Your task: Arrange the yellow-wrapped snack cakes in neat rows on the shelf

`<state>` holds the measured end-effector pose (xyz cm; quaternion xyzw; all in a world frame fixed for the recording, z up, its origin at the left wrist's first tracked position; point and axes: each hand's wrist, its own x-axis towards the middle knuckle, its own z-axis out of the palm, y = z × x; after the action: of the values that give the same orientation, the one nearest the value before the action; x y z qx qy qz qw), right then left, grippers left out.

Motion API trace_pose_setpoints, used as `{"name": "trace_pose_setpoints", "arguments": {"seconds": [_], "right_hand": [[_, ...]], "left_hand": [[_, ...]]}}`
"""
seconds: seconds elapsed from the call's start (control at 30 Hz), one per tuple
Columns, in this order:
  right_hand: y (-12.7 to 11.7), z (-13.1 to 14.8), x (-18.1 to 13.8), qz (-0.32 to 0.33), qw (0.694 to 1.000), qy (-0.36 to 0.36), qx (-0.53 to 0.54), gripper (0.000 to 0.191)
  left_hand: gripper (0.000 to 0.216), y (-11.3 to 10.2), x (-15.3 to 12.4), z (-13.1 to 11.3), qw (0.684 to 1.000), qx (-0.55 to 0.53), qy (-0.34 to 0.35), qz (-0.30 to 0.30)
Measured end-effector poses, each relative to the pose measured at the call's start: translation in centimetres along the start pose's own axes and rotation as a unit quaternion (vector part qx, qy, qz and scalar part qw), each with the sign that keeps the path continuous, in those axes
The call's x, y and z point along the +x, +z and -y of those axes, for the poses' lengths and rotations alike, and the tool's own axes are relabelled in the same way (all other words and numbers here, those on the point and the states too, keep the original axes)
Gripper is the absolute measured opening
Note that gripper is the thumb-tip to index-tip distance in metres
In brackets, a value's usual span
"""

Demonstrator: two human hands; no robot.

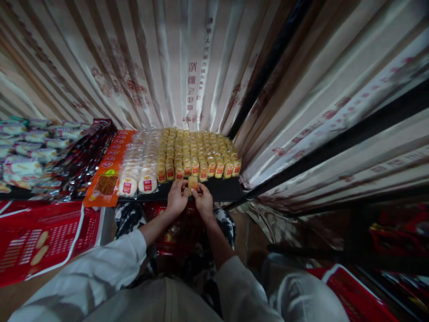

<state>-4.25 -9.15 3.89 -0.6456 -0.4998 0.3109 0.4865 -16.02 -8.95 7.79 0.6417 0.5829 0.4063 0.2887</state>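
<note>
A small yellow snack packet [192, 184] is pinched between the fingertips of both hands, just in front of the dark shelf's edge. My left hand [178, 197] grips it from the left, while my right hand [203, 200] closes on its other side. Behind them, several rows of like yellow packets [197, 152] stand close together on the dark shelf [221, 190], with red labels facing me. To their left lie stacks of round white packaged cakes [147, 184], the front ones with red labels.
Left along the shelf are an orange snack bag [106, 179], dark red packets [92, 152] and white packets [36, 143]. A red basket [56, 232] stands lower left. A pale printed curtain [167, 58] hangs behind, crossed by a dark pole [258, 94]. Someone's pale-clothed knee [301, 295] is lower right.
</note>
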Motion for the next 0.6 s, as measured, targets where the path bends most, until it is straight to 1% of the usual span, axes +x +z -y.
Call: {"name": "trace_pose_setpoints", "arguments": {"seconds": [0.2,0.27,0.4,0.5,0.6], "right_hand": [[1.6,0.2,2.3,-0.009,0.997,-0.015,-0.079,0.033],[2.0,0.2,2.8,-0.01,0.996,-0.023,-0.089,0.035],[2.8,0.3,3.1,-0.01,0.996,-0.037,-0.075,0.039],[2.9,0.4,2.8,-0.035,0.996,-0.054,-0.053,0.039],[2.7,0.5,2.2,-0.063,0.994,-0.077,-0.042,0.035]], "left_hand": [[0.031,0.8,0.1,2.0,1.0,-0.009,-0.01,0.004],[0.032,1.0,0.4,2.4,1.0,-0.027,0.001,0.013],[0.037,1.3,1.0,2.9,0.998,-0.061,0.02,0.027],[0.039,1.5,1.2,3.2,0.997,-0.069,0.022,0.026],[0.04,1.7,1.1,3.4,0.997,-0.065,0.029,0.021]]}}
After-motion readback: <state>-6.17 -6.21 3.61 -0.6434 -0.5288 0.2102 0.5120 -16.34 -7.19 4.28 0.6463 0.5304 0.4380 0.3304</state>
